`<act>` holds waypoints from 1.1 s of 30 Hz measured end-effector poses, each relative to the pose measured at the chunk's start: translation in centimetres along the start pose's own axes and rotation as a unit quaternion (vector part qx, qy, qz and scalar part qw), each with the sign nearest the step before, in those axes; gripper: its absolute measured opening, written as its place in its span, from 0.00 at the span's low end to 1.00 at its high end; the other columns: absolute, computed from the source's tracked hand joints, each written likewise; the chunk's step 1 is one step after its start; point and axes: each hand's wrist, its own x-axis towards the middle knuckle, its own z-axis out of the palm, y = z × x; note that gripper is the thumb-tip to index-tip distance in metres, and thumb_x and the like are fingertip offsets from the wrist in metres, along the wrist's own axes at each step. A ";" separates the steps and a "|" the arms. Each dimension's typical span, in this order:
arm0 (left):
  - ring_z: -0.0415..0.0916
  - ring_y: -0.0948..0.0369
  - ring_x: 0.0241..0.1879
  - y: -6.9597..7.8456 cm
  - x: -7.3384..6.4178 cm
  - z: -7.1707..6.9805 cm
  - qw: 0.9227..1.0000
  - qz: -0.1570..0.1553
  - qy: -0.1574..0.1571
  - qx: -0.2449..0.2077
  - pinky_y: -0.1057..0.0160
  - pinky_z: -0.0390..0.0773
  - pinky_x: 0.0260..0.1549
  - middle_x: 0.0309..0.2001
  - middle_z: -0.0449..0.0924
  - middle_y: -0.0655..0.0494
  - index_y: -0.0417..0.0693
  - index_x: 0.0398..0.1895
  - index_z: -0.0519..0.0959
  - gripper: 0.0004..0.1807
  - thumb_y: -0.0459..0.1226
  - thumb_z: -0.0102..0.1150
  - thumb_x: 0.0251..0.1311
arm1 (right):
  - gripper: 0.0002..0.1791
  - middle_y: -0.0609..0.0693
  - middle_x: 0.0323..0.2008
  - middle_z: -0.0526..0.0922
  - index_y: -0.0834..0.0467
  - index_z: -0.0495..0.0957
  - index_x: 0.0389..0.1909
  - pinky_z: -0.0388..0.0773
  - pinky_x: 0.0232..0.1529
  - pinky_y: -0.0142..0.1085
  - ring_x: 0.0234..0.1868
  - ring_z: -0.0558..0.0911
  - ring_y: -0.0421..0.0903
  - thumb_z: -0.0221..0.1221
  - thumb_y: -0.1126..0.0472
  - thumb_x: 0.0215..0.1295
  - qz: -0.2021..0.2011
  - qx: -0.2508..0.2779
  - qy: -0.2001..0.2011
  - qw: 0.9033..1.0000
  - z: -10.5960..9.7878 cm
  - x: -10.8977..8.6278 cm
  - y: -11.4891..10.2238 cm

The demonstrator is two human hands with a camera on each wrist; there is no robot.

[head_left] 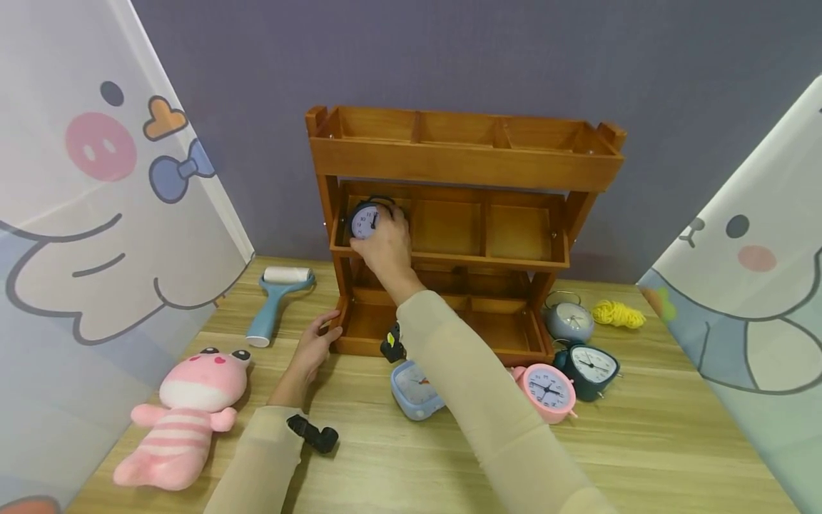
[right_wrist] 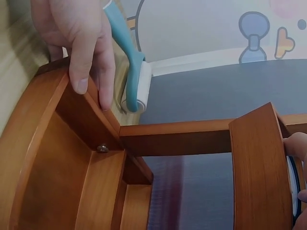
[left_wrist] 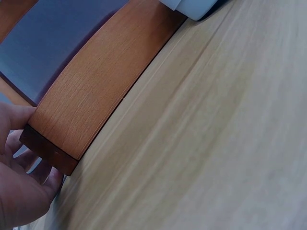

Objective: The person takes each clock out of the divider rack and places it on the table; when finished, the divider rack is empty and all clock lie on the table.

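Observation:
A three-tier wooden shelf (head_left: pixel 465 165) stands against the back wall. My right hand (head_left: pixel 389 246) grips a dark twin-bell-style round alarm clock (head_left: pixel 362 223) in the left compartment of the middle tier, its white face turned forward and partly covered by the fingers. In the right wrist view only the clock's edge and some fingertips (right_wrist: pixel 298 146) show. My left hand (head_left: pixel 312 348) holds the shelf's lower left front corner, thumb on the inner side and fingers outside the side panel. The left wrist view shows that hand (left_wrist: pixel 21 191) around the end of the bottom front board (left_wrist: pixel 91 91).
Right of the shelf are a grey clock (head_left: pixel 570 323), a dark green clock (head_left: pixel 592 364), a pink clock (head_left: pixel 546 391) and yellow cord (head_left: pixel 618 314). A light-blue clock (head_left: pixel 414 392) lies in front. A lint roller (head_left: pixel 272 303) and a pink plush toy (head_left: pixel 183 428) lie left.

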 end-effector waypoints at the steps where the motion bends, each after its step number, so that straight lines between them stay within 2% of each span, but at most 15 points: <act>1: 0.52 0.43 0.68 0.0 0.0 0.0 1.000 -0.001 0.001 0.000 0.43 0.53 0.64 0.75 0.45 0.41 0.41 0.71 0.62 0.26 0.32 0.48 0.72 | 0.44 0.57 0.67 0.65 0.59 0.68 0.67 0.69 0.59 0.44 0.63 0.68 0.54 0.73 0.48 0.51 0.000 -0.002 -0.001 1.000 0.0 0.0 0.0; 12: 0.51 0.43 0.69 0.0 -0.1 0.0 1.000 -0.004 0.000 0.001 0.43 0.53 0.64 0.75 0.44 0.42 0.41 0.71 0.62 0.25 0.32 0.48 0.72 | 0.44 0.58 0.65 0.65 0.59 0.68 0.67 0.68 0.59 0.42 0.61 0.69 0.54 0.72 0.47 0.51 -0.017 -0.029 -0.017 0.999 -0.6 0.1 0.1; 19: 0.51 0.43 0.69 0.1 -0.1 0.0 1.000 -0.001 0.000 0.005 0.43 0.52 0.65 0.75 0.43 0.40 0.40 0.71 0.62 0.26 0.32 0.48 0.72 | 0.43 0.58 0.65 0.66 0.61 0.69 0.66 0.69 0.58 0.42 0.61 0.69 0.55 0.72 0.47 0.51 -0.038 0.001 -0.009 0.999 -1.0 0.2 0.6; 27: 0.51 0.43 0.69 0.1 -0.1 0.0 1.000 0.001 0.001 -0.001 0.44 0.53 0.65 0.75 0.45 0.42 0.40 0.71 0.62 0.25 0.32 0.48 0.72 | 0.44 0.56 0.68 0.64 0.60 0.67 0.68 0.68 0.59 0.42 0.63 0.67 0.54 0.72 0.48 0.51 -0.041 0.049 -0.011 0.998 -1.3 0.0 1.2; 33: 0.51 0.43 0.69 0.2 -0.1 0.0 1.000 -0.002 -0.001 0.001 0.43 0.53 0.65 0.75 0.44 0.41 0.41 0.71 0.62 0.25 0.33 0.48 0.72 | 0.45 0.56 0.67 0.65 0.60 0.68 0.68 0.68 0.59 0.41 0.63 0.68 0.53 0.73 0.48 0.50 -0.056 0.053 0.000 0.997 -1.6 -0.1 1.5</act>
